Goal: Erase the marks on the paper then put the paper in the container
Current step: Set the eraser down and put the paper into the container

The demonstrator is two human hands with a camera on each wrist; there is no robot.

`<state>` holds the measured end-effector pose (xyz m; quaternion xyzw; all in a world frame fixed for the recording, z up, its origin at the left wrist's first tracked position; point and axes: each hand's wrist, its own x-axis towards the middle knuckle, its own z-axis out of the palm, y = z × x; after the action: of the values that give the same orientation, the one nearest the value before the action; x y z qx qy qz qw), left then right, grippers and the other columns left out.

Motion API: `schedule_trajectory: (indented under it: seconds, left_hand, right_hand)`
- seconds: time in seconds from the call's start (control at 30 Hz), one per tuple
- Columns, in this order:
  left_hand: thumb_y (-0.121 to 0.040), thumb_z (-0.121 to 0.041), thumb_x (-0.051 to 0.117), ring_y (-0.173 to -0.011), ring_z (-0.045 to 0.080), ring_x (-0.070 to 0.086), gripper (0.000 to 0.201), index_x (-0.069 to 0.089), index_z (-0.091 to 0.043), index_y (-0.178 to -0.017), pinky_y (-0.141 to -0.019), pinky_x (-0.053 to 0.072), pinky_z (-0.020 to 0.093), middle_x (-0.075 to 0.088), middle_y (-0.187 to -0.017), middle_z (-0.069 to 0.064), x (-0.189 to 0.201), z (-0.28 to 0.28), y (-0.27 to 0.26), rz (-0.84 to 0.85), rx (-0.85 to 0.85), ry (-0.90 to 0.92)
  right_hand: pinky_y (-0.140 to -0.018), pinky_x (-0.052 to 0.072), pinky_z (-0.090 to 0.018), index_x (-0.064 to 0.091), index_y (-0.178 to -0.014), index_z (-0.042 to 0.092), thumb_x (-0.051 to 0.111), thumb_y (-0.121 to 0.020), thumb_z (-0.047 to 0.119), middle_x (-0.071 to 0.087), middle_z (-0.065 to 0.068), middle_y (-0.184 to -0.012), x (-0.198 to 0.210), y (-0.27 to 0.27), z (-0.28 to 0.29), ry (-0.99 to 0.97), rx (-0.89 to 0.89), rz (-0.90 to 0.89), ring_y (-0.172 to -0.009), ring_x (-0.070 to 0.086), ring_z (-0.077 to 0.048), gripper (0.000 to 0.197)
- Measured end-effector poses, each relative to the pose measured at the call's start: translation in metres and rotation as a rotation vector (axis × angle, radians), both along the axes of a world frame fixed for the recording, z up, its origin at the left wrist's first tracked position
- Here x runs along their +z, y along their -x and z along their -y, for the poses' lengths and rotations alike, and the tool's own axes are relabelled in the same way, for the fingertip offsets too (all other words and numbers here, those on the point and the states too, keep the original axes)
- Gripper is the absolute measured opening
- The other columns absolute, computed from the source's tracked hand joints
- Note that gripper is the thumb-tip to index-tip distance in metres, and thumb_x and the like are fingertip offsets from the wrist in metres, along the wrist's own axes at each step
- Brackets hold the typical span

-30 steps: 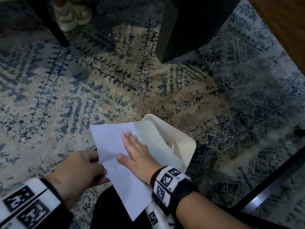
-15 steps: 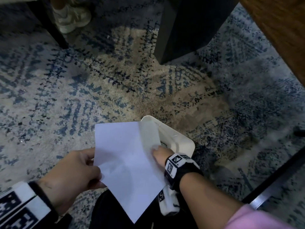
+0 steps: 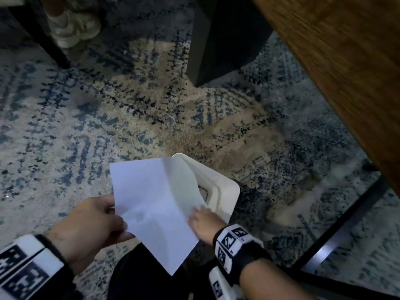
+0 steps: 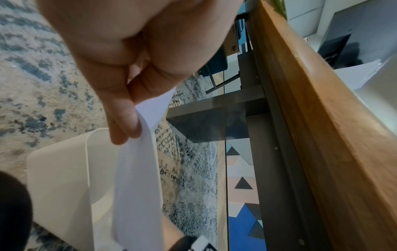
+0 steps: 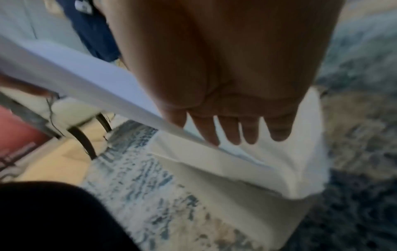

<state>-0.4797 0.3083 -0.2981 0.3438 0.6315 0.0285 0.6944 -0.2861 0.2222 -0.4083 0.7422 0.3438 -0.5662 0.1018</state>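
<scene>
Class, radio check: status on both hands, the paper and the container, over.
Left hand pinching paper edge. Right hand open, fingers at its other edge. Paper over container, not in. Nothing blocking.

Paper sheet (image 3: 151, 202): smooth, matt white. Container (image 3: 225, 191): smooth cream plastic. Rug (image 3: 151, 118): rough woven pile. Tabletop (image 3: 346, 72): showing grained brown wood.

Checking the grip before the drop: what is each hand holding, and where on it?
The left hand pinches the paper at its left edge. The right hand holds nothing; its straight fingers lie against the paper's right side over the container.
</scene>
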Motion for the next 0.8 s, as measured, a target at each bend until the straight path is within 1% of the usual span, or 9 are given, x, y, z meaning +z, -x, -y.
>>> schedule_trajectory:
  seconds: [0.1,0.23,0.3,0.4,0.47,0.57,0.63,0.7,0.8]
  left_hand:
    - [-0.076,0.021,0.042,-0.064,0.018,0.069,0.04,0.067,-0.007,-0.089,-0.045,0.052,0.018,0.075,-0.086,0.013,0.0,0.0,0.003,0.003,-0.004,0.0]
    - [-0.077,0.02,0.042,-0.07,0.02,0.068,0.041,0.068,-0.009,-0.087,-0.045,0.054,0.019,0.076,-0.078,0.007,0.0,0.0,0.006,0.041,-0.027,0.006]
    - [-0.078,0.021,0.04,-0.06,0.015,0.068,0.042,0.068,-0.011,-0.083,-0.046,0.055,0.019,0.075,-0.069,0.003,0.0,0.0,0.01,0.073,-0.025,0.02]
    - [-0.078,0.021,0.04,-0.062,0.016,0.069,0.041,0.066,-0.01,-0.082,-0.046,0.055,0.019,0.075,-0.067,0.001,-0.002,-0.001,0.017,0.079,-0.015,0.014]
    - [-0.077,0.021,0.041,-0.075,0.022,0.066,0.039,0.066,-0.009,-0.084,-0.048,0.056,0.02,0.076,-0.074,0.004,-0.008,-0.001,0.018,0.079,-0.013,0.001]
    - [-0.078,0.02,0.041,-0.083,0.025,0.065,0.041,0.067,-0.01,-0.088,-0.052,0.057,0.021,0.075,-0.084,0.006,-0.008,-0.003,0.011,0.1,-0.044,-0.007]
    - [-0.078,0.019,0.04,-0.083,0.023,0.065,0.044,0.068,-0.013,-0.088,-0.059,0.057,0.027,0.076,-0.084,0.002,-0.006,-0.006,0.01,0.106,-0.075,-0.006]
    - [-0.077,0.02,0.04,-0.076,0.022,0.066,0.045,0.069,-0.013,-0.086,-0.062,0.054,0.03,0.076,-0.081,0.003,0.003,-0.011,0.01,0.147,-0.074,-0.035]
    - [-0.054,0.019,0.057,-0.063,0.024,0.07,0.04,0.073,-0.008,-0.078,-0.046,0.056,0.028,0.075,-0.073,0.012,0.022,-0.031,0.03,0.198,-0.134,-0.034]
  right_hand:
    - [-0.113,0.018,-0.035,0.01,-0.15,0.009,0.033,-0.101,0.03,0.002,-0.009,-0.159,-0.002,-0.015,-0.011,-0.101,-0.06,0.134,-0.143,0.013,-0.026,0.058]
    - [-0.116,0.002,-0.028,-0.001,-0.151,0.019,0.036,-0.1,0.037,-0.006,0.002,-0.159,0.002,0.0,-0.017,-0.364,-0.018,-0.178,-0.146,-0.001,-0.014,0.066]
    - [-0.116,0.014,-0.031,0.006,-0.152,0.02,0.033,-0.101,0.038,0.006,-0.001,-0.159,-0.005,-0.009,-0.014,-0.178,0.021,-0.211,-0.145,0.013,-0.019,0.06]
    - [-0.101,0.035,-0.033,0.016,-0.149,0.013,0.031,-0.1,0.036,0.03,-0.013,-0.151,-0.013,-0.032,-0.015,0.122,0.049,0.085,-0.131,0.039,-0.03,0.056]
    - [-0.108,0.028,-0.035,0.009,-0.15,0.012,0.034,-0.1,0.034,0.017,-0.01,-0.156,-0.01,-0.032,-0.017,-0.032,0.033,0.17,-0.138,0.028,-0.027,0.06]
    - [-0.117,0.013,-0.031,0.008,-0.152,0.02,0.038,-0.1,0.031,0.005,0.002,-0.159,0.0,-0.012,-0.017,-0.423,0.003,-0.066,-0.145,0.008,-0.015,0.06]
    - [-0.117,0.012,-0.032,0.014,-0.151,0.021,0.034,-0.102,0.03,0.011,0.002,-0.159,0.002,-0.008,-0.01,-0.358,0.087,-0.169,-0.145,0.01,-0.016,0.054]
    - [-0.113,0.02,-0.038,0.025,-0.147,0.014,0.033,-0.101,0.027,0.027,-0.006,-0.154,-0.001,-0.021,-0.002,-0.213,0.245,-0.033,-0.139,0.026,-0.024,0.048]
    - [-0.105,0.027,-0.038,0.036,-0.136,0.008,0.036,-0.098,0.022,0.042,-0.011,-0.141,-0.001,-0.047,0.019,-0.154,0.36,0.235,-0.128,0.037,-0.026,0.041]
